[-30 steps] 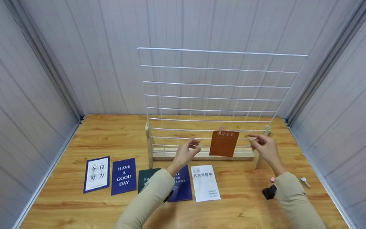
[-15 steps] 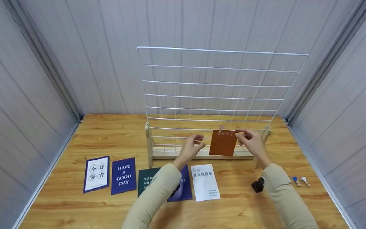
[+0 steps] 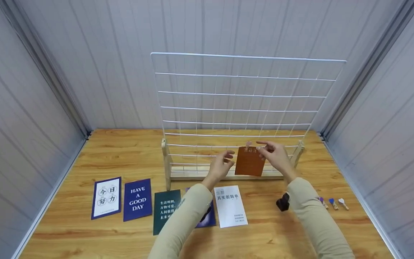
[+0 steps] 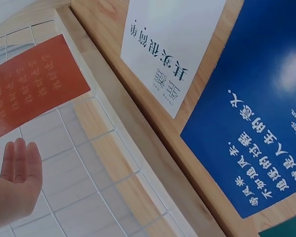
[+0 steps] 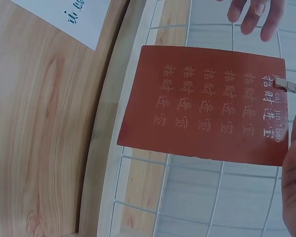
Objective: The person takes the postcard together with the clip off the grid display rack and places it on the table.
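A reddish-brown card (image 3: 249,164) with printed characters hangs on the white wire grid (image 3: 250,95), low and right of its middle. A small clip (image 5: 287,85) with a pink end sits at its top edge. My right hand (image 3: 276,156) is at the card's upper right corner, thumb and fingers parted and loosely bent; contact with the card is unclear. In the right wrist view, that hand (image 5: 295,173) lies beside the card's top edge. My left hand (image 3: 219,166) hovers just left of the card, fingers loosely bent, holding nothing.
Wooden feet (image 3: 166,163) support the grid. Before it lie a white-and-blue card (image 3: 106,198), a blue card (image 3: 137,199), a green card (image 3: 165,212), another blue card (image 4: 251,108) partly under my sleeve, and a white card (image 3: 230,207). Small heart-topped clips (image 3: 332,204) lie at right.
My right hand has moved left from beside the card to its upper right corner. My left hand has shifted slightly right and up. More clips show beside the right sleeve.
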### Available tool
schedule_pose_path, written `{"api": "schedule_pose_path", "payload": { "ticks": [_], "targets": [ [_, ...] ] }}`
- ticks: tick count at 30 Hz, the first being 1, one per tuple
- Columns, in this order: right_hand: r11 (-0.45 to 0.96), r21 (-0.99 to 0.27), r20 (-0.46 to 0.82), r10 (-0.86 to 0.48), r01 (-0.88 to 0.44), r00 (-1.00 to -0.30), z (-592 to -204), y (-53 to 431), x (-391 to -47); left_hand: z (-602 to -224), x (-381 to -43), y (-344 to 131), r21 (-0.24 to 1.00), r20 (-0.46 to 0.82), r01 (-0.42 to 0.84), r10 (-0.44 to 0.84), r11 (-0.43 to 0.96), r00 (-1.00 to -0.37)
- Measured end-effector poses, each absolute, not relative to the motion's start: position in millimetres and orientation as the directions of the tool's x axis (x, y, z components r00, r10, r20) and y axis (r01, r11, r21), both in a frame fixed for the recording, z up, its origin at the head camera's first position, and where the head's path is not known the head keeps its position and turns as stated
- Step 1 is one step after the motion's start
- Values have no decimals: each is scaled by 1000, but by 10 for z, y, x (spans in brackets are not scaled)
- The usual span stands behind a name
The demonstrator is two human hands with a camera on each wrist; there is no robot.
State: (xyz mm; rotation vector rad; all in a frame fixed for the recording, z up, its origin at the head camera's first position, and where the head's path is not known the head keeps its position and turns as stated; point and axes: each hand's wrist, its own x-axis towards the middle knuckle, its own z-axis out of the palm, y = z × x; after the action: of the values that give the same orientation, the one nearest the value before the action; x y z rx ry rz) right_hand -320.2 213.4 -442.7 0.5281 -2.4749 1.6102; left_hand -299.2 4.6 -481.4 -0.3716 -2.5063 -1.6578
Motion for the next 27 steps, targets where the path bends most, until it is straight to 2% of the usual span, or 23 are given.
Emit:
{"api": "schedule_pose_path", "payload": {
  "ticks": [5, 13, 23, 27],
  "targets": [
    [392, -827, 334, -236, -404, -913, -4462, 2091, -3249, -4810, -3028, 85, 898, 195, 227, 121, 377, -973],
    [403, -826, 300, -279, -395, -912, -4407, 2009, -3264, -4793, -3079, 159, 895, 214, 228, 79, 385, -974],
    [383, -824, 318, -298, -418, -900, -4151, 1835, -3073, -4751, -3122, 215, 914, 175, 180, 48, 363, -983],
    [372, -834, 314, -288, -408, -905, -4145, 1817, -3081, -4755, -3135, 233, 898, 204, 203, 40, 390, -978]
  ]
}}
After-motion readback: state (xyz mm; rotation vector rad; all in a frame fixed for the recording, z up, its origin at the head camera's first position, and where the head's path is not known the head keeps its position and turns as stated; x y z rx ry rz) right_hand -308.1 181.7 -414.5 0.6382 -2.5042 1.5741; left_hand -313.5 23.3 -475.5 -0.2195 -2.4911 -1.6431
